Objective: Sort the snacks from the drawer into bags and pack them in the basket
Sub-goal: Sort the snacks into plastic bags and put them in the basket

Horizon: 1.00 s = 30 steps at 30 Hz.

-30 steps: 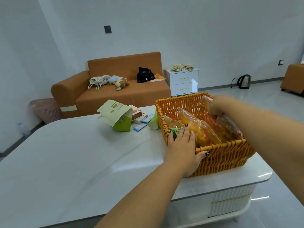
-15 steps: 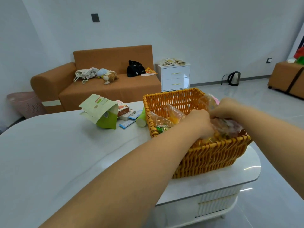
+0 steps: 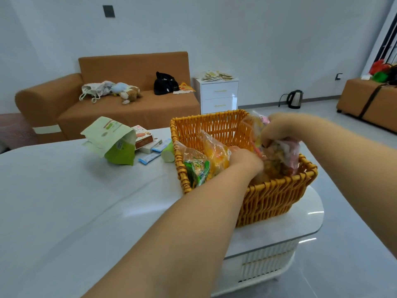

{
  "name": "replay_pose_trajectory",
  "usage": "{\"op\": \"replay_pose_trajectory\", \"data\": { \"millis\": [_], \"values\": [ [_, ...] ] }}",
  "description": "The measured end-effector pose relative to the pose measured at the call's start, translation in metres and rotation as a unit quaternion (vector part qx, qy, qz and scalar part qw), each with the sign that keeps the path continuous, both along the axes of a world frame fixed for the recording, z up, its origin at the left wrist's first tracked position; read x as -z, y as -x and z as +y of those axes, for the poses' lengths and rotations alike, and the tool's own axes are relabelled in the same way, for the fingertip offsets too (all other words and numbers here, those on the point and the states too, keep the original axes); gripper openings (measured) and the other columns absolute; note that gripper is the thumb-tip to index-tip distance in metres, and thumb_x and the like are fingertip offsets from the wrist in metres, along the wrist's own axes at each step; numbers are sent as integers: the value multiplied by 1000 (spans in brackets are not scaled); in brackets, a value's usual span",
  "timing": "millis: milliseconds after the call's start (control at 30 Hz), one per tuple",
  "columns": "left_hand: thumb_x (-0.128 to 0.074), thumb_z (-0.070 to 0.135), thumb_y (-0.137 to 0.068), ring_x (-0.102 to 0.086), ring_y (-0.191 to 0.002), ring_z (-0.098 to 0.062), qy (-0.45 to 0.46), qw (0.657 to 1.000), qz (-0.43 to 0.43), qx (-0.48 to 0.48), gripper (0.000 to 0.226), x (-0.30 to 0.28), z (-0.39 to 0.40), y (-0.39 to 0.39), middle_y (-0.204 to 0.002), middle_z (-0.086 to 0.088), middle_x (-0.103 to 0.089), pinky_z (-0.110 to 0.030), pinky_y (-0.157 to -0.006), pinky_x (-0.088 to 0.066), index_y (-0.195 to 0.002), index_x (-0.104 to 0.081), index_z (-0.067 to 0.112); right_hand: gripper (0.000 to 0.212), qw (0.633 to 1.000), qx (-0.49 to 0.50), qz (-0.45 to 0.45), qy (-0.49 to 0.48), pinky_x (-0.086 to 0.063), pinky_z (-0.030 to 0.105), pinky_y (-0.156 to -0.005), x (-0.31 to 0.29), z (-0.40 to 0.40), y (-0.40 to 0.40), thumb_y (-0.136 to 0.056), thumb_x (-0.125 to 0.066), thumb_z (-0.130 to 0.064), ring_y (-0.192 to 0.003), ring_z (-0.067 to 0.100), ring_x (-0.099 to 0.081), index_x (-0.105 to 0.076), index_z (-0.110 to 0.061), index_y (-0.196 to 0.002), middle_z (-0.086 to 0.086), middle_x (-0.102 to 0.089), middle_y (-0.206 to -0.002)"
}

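The clear plastic bag of pink and yellow snacks (image 3: 283,157) stands at the right end of the orange woven wicker basket (image 3: 214,123), which sits on the glossy white table (image 3: 64,201). The right hand (image 3: 279,131) grasps this bag at its gathered top, so the bag hangs straight below that grip, long axis roughly upright and tilted slightly toward the basket's near right corner. The left hand (image 3: 245,161) reaches in just beside it on the left, fingers hidden among the bags, so I cannot tell whether its grip is clenched or released. The right hand is the nearer one for settling the bag downward. The bag looks crinkly, soft and lumpy. Left of it lie a clear bag of orange snacks (image 3: 214,153) and a clear bag of green-wrapped snacks (image 3: 196,168)
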State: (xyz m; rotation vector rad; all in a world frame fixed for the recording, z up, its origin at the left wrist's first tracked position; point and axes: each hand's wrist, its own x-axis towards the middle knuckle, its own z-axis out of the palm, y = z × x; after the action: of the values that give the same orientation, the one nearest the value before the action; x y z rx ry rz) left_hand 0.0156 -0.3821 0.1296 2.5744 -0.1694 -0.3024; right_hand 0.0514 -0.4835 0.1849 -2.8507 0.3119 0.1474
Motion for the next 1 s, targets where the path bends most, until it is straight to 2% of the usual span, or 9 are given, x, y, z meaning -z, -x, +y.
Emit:
{"op": "replay_pose_trajectory", "data": {
  "millis": [133, 233, 300, 433, 567, 667, 800, 900, 1000],
  "values": [
    [-48, 12, -99, -61, -74, -18, 146, 984, -42, -95, 34, 1, 8, 7, -97, -7, -61, -18, -51, -48, -130, -47, 0, 55, 998, 3, 48, 34, -54, 37, -86, 3, 6, 0, -84, -64, -12, -91, 30, -60, -42, 3, -132, 21, -58, -113],
    [-51, 10, -97, -61, -87, -23, 150, 985, -63, -50, 40, 3, 9, 15, -93, -8, -56, -25, -70, -51, -135, -42, 2, 50, 998, 3, 49, 38, -54, 34, -77, 26, 12, -4, -86, -62, -16, -88, 28, -62, -45, 3, -130, 19, -60, -107],
    [-49, 12, -98, -55, -88, -23, 142, 988, -58, -32, 46, 5, 9, 12, -110, -14, -60, -26, -72, -46, -141, -37, 2, 47, 999, 6, 27, 28, -48, 32, -73, 37, 15, -8, -89, -61, -23, -86, 26, -58, -49, 2, -127, 15, -57, -102],
    [-49, 15, -98, -51, -89, -22, 152, 987, -33, -30, 44, 6, 13, 12, -108, -11, -54, -27, -76, -47, -139, -38, 4, 47, 1000, 18, 12, -6, -48, 34, -79, 46, 16, -11, -89, -59, -31, -95, 27, -58, -53, 0, -125, 15, -57, -105],
    [-53, 22, -95, -54, -117, -31, 207, 977, -3, -53, 62, 9, 15, 18, -135, -14, -49, -37, -93, -51, -150, -23, 14, 46, 988, 56, 19, -142, -50, 33, -71, 39, 9, 0, -87, -62, -35, -89, 26, -62, -56, -3, -119, 15, -62, -105],
    [-52, 27, -94, -53, -120, -34, 189, 981, -4, -53, 67, 4, 19, 26, -140, -17, -46, -41, -94, -50, -153, -20, 16, 32, 965, 81, -8, -250, -52, 32, -64, 32, 7, 26, -93, -56, -33, -76, 24, -64, -63, -3, -103, 17, -66, -91],
    [-48, 28, -95, -63, -94, -30, 175, 983, -22, -52, 42, -5, 40, 45, -116, -20, -62, -37, -76, -56, -129, -51, 3, 26, 957, 59, -83, -271, -52, 42, -88, 33, 15, 62, -95, -54, -21, -100, 35, -62, -64, -1, -108, 22, -63, -109],
    [-49, 20, -94, -48, -61, -18, 176, 982, -53, -51, 32, -15, 72, 69, -90, -21, -62, -27, -47, -40, -113, -62, -2, 31, 958, 43, -145, -243, -54, 45, -82, 31, 30, 89, -95, -53, -21, -86, 32, -61, -56, -11, -125, 11, -60, -105],
    [-51, 19, -92, -50, -69, -18, 134, 986, -84, -59, 19, -25, 104, 98, -78, -10, -58, -31, -57, -45, -81, -61, 8, 42, 964, 9, -197, -178, -55, 41, -80, 25, 51, 119, -94, -54, -24, -92, 25, -62, -50, -13, -135, 8, -61, -122]
  ]
}}
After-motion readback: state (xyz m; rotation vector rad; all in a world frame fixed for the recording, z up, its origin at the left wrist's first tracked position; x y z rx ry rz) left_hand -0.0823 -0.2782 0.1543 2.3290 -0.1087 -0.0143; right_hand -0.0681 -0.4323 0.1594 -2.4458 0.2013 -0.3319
